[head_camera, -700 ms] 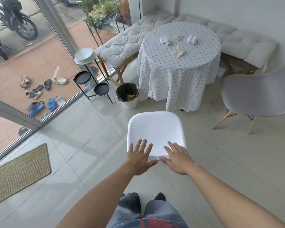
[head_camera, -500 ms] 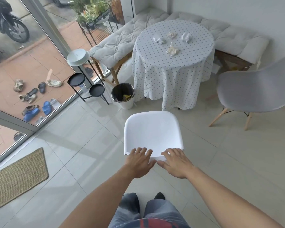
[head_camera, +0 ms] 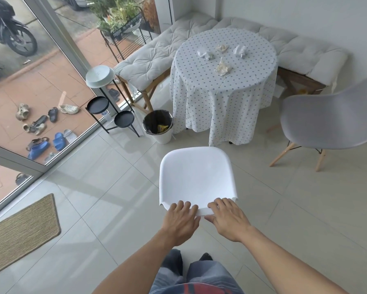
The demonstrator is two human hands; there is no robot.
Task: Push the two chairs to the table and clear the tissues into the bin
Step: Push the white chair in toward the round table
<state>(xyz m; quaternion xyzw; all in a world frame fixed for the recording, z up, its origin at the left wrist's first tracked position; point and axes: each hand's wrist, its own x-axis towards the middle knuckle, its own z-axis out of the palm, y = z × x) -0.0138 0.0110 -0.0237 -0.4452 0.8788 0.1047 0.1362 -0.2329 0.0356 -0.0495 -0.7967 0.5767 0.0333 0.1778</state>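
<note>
The white chair's (head_camera: 196,177) legs hide beneath its seat; fingertips of both hands curl out of sight over its back edge. The grey chair (head_camera: 335,119) runs off the right edge.

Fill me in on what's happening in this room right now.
A person has both hands, left hand and right hand, on the top edge of a white chair that stands short of the round table. The grey chair stands off to the right, untouched. Four crumpled tissues lie on the tablecloth, and the bin sits beside the table.
</note>
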